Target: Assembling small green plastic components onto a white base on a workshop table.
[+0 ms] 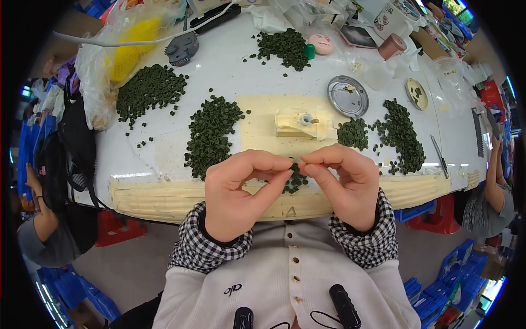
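Observation:
Above the front of the table, my left hand [234,189] and my right hand [348,186] face each other, each with thumb and forefinger pinched. Their fingertips almost meet; whatever they hold is too small to make out. Under them lies a small heap of dark green, button-like pieces [295,183], partly hidden by the fingers. Just beyond stands a block wrapped in yellowish tape [290,130], with a small metal post [308,119] on it. A big pile of the same green pieces [211,137] spreads beside my left hand, and a smaller pile [352,134] sits beyond my right.
More green piles lie at the far left [150,90], back [285,46] and right [402,137]. A round metal dish [348,97] stands right of the block. At right lies a thin pointed tool [438,156]. Other people [485,208] sit at both sides.

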The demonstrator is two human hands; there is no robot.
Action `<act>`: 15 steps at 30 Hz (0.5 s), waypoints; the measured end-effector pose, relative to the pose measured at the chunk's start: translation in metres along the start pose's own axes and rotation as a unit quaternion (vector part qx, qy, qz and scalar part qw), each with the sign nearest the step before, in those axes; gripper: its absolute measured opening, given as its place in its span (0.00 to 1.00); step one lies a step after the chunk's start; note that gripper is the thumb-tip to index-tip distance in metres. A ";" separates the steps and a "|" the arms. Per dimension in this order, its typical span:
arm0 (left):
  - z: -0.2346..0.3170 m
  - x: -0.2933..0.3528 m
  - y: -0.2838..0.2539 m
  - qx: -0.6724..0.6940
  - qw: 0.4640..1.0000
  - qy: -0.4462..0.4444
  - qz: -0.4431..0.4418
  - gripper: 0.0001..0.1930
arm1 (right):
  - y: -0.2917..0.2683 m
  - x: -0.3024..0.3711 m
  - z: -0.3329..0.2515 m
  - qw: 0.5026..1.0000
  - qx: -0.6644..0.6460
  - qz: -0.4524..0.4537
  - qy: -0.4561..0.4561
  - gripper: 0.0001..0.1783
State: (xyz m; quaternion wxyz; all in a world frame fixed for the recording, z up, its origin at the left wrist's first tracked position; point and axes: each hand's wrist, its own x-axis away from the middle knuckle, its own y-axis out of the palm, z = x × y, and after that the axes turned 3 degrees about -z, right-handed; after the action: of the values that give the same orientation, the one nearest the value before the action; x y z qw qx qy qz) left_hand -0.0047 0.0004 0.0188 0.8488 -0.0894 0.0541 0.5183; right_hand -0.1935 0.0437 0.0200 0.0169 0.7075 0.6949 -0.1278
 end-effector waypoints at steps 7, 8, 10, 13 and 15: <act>-0.013 -0.005 -0.001 0.244 0.964 -0.102 -0.039 0.07 | 0.001 -0.002 0.006 0.998 -0.058 -0.010 0.011 0.12; -0.014 -0.005 0.000 0.252 0.962 -0.105 -0.032 0.07 | 0.000 -0.003 0.007 0.999 -0.051 -0.014 0.005 0.12; -0.014 -0.005 0.000 0.276 0.954 -0.116 -0.023 0.07 | 0.000 -0.004 0.008 0.999 -0.049 -0.014 0.004 0.12; -0.012 -0.005 -0.001 0.310 0.942 -0.128 -0.030 0.07 | 0.000 -0.004 0.008 0.999 -0.052 -0.003 0.005 0.12; -0.013 -0.005 -0.003 0.311 0.941 -0.127 -0.047 0.07 | -0.001 -0.005 0.008 0.999 -0.039 -0.003 -0.008 0.12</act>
State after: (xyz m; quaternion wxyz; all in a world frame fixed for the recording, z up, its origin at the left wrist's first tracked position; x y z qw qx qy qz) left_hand -0.0040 -0.0080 0.0072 0.8576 0.2428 0.0999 0.4422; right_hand -0.1953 0.0374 0.0132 0.0499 0.7033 0.7011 -0.1065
